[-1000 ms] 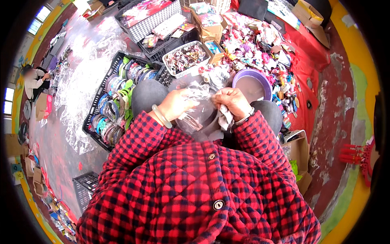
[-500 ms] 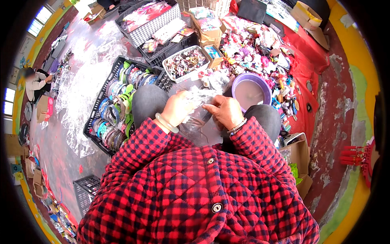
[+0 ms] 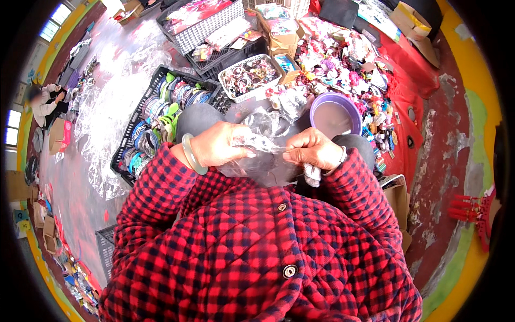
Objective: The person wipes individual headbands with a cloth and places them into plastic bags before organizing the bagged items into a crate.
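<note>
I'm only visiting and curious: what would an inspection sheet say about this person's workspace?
Surface: grey floor, partly covered by loose clear sheeting at left.
Things in hand: thin clear plastic, held above the lap.
Clutter: black crate of coloured hoops at left; white basket of small items ahead; purple basin ahead at right; colourful mixed pile beyond it.
Hands: left hand and right hand both grip the plastic; a crumpled whitish piece shows below the right one.
Cables: nothing seen.
Surroundings: red sheet at right; another person at far left.
</note>
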Tool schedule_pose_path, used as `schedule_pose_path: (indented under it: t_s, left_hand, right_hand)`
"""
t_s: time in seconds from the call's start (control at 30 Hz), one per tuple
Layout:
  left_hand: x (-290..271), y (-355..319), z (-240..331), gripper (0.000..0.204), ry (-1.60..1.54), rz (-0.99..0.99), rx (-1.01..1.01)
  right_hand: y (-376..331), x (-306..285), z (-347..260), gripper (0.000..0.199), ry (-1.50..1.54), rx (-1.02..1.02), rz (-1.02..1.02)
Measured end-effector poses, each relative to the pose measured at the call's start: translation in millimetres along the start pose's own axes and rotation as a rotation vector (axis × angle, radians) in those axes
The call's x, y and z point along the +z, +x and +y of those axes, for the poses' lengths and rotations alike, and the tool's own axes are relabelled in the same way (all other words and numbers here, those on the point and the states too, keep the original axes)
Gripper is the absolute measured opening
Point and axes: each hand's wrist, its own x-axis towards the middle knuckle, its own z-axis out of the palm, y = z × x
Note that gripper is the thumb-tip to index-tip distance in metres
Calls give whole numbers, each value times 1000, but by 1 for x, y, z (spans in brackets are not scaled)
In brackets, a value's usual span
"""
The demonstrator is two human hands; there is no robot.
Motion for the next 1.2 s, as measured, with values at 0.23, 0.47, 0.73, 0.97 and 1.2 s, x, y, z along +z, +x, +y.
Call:
schedule_pose_path:
  t_s: [0.23, 0.47, 0.73, 0.97, 1.2]
  left_hand:
    - [-9, -17, 36, 12, 117, -108, 38]
    - [-16, -34, 40, 12, 171, -190, 7]
    - [-66, -75, 19, 11, 64, 138, 664]
    - [-54, -47, -36, 14, -688, 96, 1121]
    - [-53, -48, -21, 12, -354, 378, 1152]
  right_hand:
    - [-13, 3, -25, 22, -119, 10, -112]
    - [-19, -5, -49, 19, -282, 15, -187]
    - [-50, -85, -30, 24, -125, -32, 243]
    - [-11, -111, 19, 21, -372, -35, 365]
    - [12, -102, 30, 44, -153, 66, 536]
